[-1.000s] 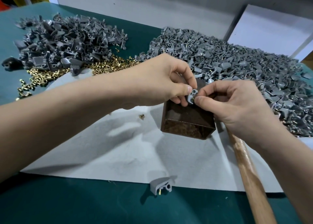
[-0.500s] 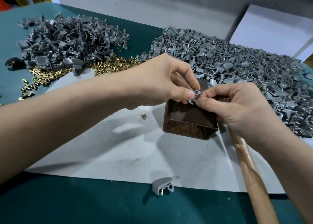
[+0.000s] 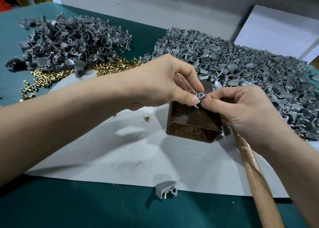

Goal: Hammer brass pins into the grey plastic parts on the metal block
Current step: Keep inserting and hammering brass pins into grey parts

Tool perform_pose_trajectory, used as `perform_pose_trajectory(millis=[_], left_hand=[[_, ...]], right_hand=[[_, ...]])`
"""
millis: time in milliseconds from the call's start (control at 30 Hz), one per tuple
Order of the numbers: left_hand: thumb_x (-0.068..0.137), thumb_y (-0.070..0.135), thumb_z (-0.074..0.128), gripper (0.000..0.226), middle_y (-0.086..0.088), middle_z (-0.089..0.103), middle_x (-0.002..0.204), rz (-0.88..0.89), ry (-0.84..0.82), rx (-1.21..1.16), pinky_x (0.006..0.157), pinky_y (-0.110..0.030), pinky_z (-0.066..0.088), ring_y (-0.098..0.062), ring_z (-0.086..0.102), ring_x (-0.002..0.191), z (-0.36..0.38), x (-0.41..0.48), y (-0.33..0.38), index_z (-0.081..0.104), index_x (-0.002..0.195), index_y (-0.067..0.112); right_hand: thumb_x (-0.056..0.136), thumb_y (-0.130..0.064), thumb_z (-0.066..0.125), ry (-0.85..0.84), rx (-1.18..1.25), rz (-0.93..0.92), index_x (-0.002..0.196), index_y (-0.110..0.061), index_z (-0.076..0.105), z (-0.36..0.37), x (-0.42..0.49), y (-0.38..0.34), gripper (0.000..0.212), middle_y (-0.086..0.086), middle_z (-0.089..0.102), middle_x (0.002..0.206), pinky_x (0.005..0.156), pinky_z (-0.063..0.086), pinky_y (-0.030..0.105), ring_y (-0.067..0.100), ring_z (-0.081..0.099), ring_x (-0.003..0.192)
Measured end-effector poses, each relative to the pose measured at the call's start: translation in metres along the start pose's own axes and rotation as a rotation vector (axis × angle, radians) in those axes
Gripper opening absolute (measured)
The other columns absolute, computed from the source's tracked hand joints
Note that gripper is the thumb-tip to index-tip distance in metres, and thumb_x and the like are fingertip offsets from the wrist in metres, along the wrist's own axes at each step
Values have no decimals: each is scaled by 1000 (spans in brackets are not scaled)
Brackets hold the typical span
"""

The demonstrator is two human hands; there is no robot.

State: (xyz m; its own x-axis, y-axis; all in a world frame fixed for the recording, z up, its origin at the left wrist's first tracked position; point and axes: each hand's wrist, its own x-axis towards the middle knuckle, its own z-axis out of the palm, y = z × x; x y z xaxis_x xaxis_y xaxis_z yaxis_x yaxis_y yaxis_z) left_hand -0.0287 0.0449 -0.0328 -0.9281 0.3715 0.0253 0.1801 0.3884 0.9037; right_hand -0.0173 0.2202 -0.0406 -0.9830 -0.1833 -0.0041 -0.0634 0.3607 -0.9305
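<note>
From the head camera, both hands meet over the top of the metal block (image 3: 191, 122), which stands on a white sheet (image 3: 120, 150) spread over the green table (image 3: 86, 210). My left hand (image 3: 165, 82) has its fingers curled, with thumb and forefinger pinching a small grey part (image 3: 200, 96) just above the block's far top edge. My right hand (image 3: 241, 110) is curled too, its thumb and forefinger pressed against the same part from the other side. A glint of brass pin (image 3: 199, 103) shows at its fingertips, too small for me to tell how far it sits in the part. The two hands nearly touch at the fingertips.

A wooden hammer handle (image 3: 255, 176) runs from under the right wrist towards the near right corner. I cannot tell whether the hand touches it.

Behind the left arm lies a dark heap of grey parts (image 3: 69, 43), with a spill of loose brass pins (image 3: 51, 77) along its near side. A larger heap (image 3: 241, 63) fills the right back of the table. One stray pin (image 3: 146, 118) lies on the sheet left of the block. A single pinned part (image 3: 166, 190) sits at the sheet's near edge.
</note>
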Motion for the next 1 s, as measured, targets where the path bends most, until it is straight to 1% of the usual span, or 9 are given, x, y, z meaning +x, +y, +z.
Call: perform_pose_trajectory(millis=[167,233,300,433,500,633,767,1000], left_hand=[[72,3,78,19,-8,72,85,-6,-1,6,77,-21,58,-7,66,72,-2,0,0,70,88,10],[72,3,78,19,-8,72,86,-13,3,4,78,-23,58,-8,67,74,-1,1,-1,70,88,10],[72,4,78,19,-11,72,89,-21,5,4,79,-23,58,-9,67,76,-1,1,0,70,87,11],[72,7,78,18,-11,73,91,-32,1,15,75,-19,57,-9,68,76,-2,1,1,70,87,12],[72,6,78,18,-12,72,90,-36,2,15,75,-20,58,-9,67,75,-2,1,0,70,87,11],[72,5,79,18,-14,72,90,-41,4,16,79,-27,58,-12,67,75,-1,1,0,69,86,10],[72,5,79,19,-14,72,90,-39,1,20,78,-26,58,-11,67,74,-1,1,0,69,87,9],[71,4,79,18,-15,72,88,-34,8,11,77,-26,57,-12,66,73,0,1,0,68,85,8]], right_hand=[[78,-5,70,26,13,4,65,-9,69,2,-1,0,14,-1,58,46,39,39,13,4,47,40],[79,-4,70,26,24,-1,65,-8,68,3,-1,0,15,-4,56,43,38,36,11,1,45,36],[80,-2,69,25,40,-4,66,-7,67,3,-1,0,15,-6,52,38,35,31,8,-1,41,31],[81,-1,67,17,58,-6,66,-7,65,3,-1,0,16,-9,49,35,34,27,6,-1,39,28],[81,-1,67,15,61,-6,66,-6,65,3,-1,0,16,-8,47,34,34,27,6,-1,38,28],[81,0,66,6,70,-6,66,-5,65,2,-1,0,16,-9,46,34,33,26,6,0,37,28],[81,1,66,2,82,-6,66,-4,65,3,-2,-1,16,-9,48,35,33,26,6,-1,37,27],[81,0,66,2,76,4,65,-5,65,1,0,1,16,-9,48,37,34,27,7,-1,37,30]])
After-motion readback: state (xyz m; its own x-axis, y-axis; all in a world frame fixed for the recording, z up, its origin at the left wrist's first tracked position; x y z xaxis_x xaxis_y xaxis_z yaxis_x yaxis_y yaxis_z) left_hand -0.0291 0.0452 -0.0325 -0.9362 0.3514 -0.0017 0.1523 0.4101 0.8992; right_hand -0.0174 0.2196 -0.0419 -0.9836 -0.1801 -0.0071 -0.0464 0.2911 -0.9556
